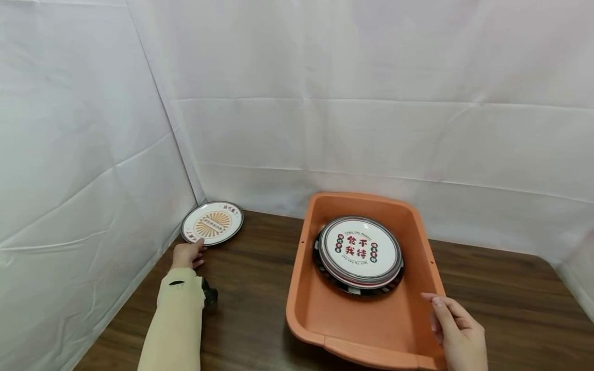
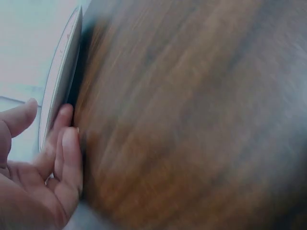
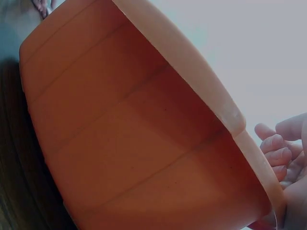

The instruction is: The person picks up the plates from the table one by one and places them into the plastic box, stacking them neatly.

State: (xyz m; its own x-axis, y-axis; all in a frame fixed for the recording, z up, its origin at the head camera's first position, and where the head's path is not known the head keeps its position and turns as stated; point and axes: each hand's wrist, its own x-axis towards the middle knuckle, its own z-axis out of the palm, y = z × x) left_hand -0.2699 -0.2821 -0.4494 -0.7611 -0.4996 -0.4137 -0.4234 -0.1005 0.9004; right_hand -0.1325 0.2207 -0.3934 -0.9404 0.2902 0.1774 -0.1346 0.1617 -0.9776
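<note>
My left hand (image 1: 186,255) is at the near edge of a white plate (image 1: 213,222) with a yellow sunburst print, which lies on the table at the far left. In the left wrist view the fingers (image 2: 71,158) reach the plate's rim low, next to the table. The thumb stands apart from the plate's face. A stack of plates (image 1: 360,247), topped by a white one with red and green characters, sits inside an orange tub (image 1: 352,322). My right hand (image 1: 457,327) is beside the tub's near right rim, fingers loosely bent, holding nothing.
The dark wooden table (image 1: 248,288) carries the tub and the sunburst plate. White cloth walls (image 1: 297,103) close off the back and the left side. The tub's wall (image 3: 134,110) fills much of the right wrist view.
</note>
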